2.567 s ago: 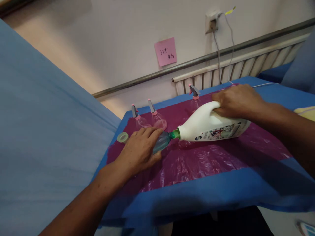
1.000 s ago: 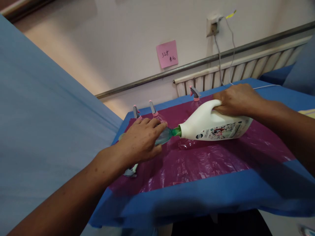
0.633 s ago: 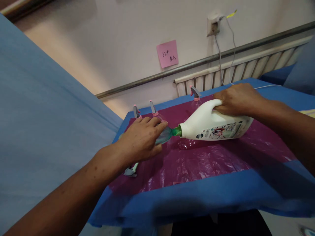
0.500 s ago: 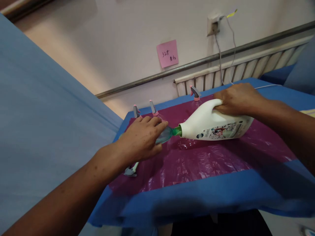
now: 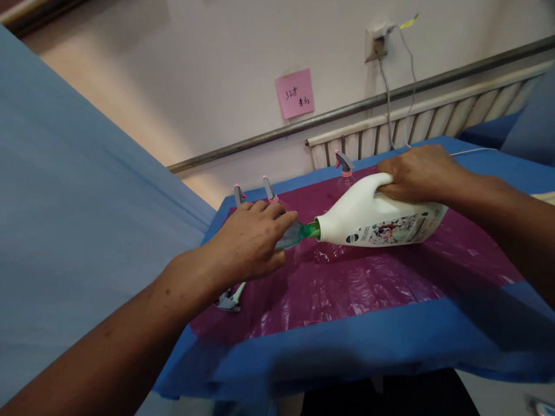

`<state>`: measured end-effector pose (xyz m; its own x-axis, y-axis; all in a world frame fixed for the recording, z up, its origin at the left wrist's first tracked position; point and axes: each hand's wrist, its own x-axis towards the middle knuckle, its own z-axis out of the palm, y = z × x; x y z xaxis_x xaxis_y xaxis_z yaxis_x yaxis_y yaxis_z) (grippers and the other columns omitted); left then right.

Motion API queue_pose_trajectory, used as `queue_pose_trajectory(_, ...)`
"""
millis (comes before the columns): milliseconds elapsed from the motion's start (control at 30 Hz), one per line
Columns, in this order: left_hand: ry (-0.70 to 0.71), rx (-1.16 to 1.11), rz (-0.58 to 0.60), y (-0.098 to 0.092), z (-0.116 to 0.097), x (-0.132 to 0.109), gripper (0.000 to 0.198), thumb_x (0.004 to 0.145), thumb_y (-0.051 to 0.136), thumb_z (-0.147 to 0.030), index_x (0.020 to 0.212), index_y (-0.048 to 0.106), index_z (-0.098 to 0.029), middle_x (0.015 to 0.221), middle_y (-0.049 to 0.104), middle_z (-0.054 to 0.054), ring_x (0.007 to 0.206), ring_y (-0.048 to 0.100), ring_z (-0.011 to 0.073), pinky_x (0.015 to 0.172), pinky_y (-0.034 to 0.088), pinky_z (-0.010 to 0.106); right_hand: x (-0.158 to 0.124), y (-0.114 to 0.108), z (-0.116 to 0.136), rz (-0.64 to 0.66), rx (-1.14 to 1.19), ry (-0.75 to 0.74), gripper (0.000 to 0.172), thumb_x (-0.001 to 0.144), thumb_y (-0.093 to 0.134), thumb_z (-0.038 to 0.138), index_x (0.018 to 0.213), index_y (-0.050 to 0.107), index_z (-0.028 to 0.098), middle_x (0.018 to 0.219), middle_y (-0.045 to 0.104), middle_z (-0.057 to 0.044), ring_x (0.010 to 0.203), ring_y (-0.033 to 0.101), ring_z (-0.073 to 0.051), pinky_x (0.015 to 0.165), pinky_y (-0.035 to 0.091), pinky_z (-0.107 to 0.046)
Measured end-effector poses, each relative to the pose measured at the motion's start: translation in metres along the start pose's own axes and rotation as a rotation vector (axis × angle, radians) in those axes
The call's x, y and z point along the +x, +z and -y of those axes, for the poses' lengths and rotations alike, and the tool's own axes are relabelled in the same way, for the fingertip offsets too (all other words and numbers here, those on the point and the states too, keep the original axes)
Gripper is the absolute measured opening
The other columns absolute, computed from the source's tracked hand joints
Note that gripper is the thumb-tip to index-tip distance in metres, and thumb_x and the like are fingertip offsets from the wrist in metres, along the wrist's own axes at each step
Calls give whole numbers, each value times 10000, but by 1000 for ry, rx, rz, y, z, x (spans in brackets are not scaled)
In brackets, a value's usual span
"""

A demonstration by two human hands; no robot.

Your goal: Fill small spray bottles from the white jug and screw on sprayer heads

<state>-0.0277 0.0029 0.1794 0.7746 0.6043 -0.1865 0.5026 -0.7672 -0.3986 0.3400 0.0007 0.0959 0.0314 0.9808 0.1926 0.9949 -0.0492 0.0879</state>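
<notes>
My right hand (image 5: pixel 414 173) is closed round the handle of a large white detergent jug (image 5: pixel 373 216), which lies tilted almost level with its mouth to the left. At that mouth is the green neck of a clear bluish bottle (image 5: pixel 289 236). Wrapped over this bottle from above is my left hand (image 5: pixel 254 240), which hides most of it. Whether liquid runs between the two cannot be made out. Just below my left wrist a grey and white spray head (image 5: pixel 231 299) lies loose on the sheet.
A crinkled purple plastic sheet (image 5: pixel 347 294) covers the middle of a blue-covered table (image 5: pixel 347 335). Grey and pink spray-topped bottles (image 5: pixel 346 167) stand along its back edge. Behind are a rail, a radiator (image 5: pixel 425 124) and a socket with cables (image 5: pixel 378 45). A blue curtain (image 5: pixel 87 173) hangs at left.
</notes>
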Motion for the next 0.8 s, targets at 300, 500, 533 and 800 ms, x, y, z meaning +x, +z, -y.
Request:
queue_pose_trajectory(300, 20, 59, -16, -3, 1, 4, 720, 911, 773, -343, 1608, 614, -248, 1506, 731, 157, 1234, 729, 402, 1051, 563, 545, 0, 0, -1, -2, -23, -8, 501, 999, 502, 645, 1106, 858, 309, 926, 811, -136, 753, 644, -297, 644, 275, -384)
queue_pose_trajectory(500, 14, 81, 15, -12, -4, 9, 702, 921, 770, -300, 1605, 618, -255, 1501, 733, 153, 1268, 714, 416, 1079, 542, 563, 1, -1, -1, 12, -21, 10, 516, 994, 492, 641, 1111, 859, 298, 937, 814, -137, 764, 646, -289, 664, 275, -378)
queue_pose_trajectory(533, 13, 86, 23, -14, -5, 10, 690, 925, 768, -297, 1598, 624, -253, 1499, 733, 155, 1279, 710, 421, 1085, 537, 569, 1, -1, -1, 9, -19, 10, 517, 993, 494, 643, 1110, 860, 296, 937, 814, -134, 765, 646, -286, 669, 274, -377)
queue_pose_trajectory(800, 43, 178, 15, -19, -7, 19, 570, 931, 715, -263, 1500, 682, -232, 1442, 754, 158, 1250, 702, 409, 1031, 530, 538, 1, -1, -3, 5, -14, 3, 561, 997, 463, 675, 1121, 862, 301, 942, 810, -144, 782, 669, -303, 664, 298, -390)
